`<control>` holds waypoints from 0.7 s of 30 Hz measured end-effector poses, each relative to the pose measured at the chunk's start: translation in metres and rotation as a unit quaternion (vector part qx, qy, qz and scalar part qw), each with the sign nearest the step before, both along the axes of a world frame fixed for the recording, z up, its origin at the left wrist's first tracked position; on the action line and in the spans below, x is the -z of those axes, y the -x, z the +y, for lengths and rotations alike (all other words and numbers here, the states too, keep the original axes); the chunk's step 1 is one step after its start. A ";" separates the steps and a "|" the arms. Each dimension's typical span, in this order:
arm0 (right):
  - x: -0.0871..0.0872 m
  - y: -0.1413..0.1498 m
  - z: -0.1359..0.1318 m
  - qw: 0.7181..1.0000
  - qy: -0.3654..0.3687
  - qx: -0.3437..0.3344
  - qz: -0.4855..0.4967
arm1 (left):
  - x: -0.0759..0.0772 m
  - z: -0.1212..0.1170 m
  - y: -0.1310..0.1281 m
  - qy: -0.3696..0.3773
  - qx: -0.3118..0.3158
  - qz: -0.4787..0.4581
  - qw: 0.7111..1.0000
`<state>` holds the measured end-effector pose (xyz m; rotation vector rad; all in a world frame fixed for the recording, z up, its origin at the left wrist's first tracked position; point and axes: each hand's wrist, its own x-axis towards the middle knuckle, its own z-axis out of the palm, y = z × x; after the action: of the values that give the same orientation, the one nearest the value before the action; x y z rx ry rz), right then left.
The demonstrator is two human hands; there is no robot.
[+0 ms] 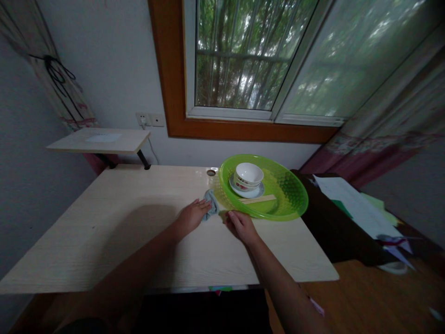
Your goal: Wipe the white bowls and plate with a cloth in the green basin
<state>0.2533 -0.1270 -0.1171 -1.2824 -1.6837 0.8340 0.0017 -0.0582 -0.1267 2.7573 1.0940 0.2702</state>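
Note:
My left hand (193, 217) presses its fingers on a crumpled grey-blue cloth (211, 211) lying on the pale wooden desk. To the right of it, my right hand (242, 226) is closed, thumb on top, at the near rim of a bright green plastic basin (295, 211). Whether its curled fingers grip the rim or something small is hidden. Inside the basin stand stacked white bowls (249, 172) with a floral pattern, resting on a plate (248, 193). A few light wooden chopsticks (259, 199) lie in front of them.
A small raised shelf (100, 139) with a paper on it stands at the desk's back left. Behind the desk are a wall socket (143, 119) and a window. Right of the desk, papers (354, 204) lie on a dark surface. The desk (86, 241) has a round cable hole near the back edge.

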 end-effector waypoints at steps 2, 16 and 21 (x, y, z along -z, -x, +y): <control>-0.001 0.000 0.000 1.000 -0.002 -0.001 -0.003 | -0.002 0.019 0.002 0.000 -0.019 0.005 1.000; 0.000 0.001 0.001 1.000 -0.007 0.000 -0.016 | -0.012 0.050 0.162 0.007 -0.272 0.054 0.961; -0.003 0.001 0.001 0.999 -0.021 -0.009 -0.046 | -0.008 -0.012 0.213 -0.044 -0.283 0.076 0.955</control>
<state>0.2523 -0.1263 -0.1137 -1.2963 -1.7794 0.7564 -0.2112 -0.0705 -0.1183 2.5031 1.9451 0.1745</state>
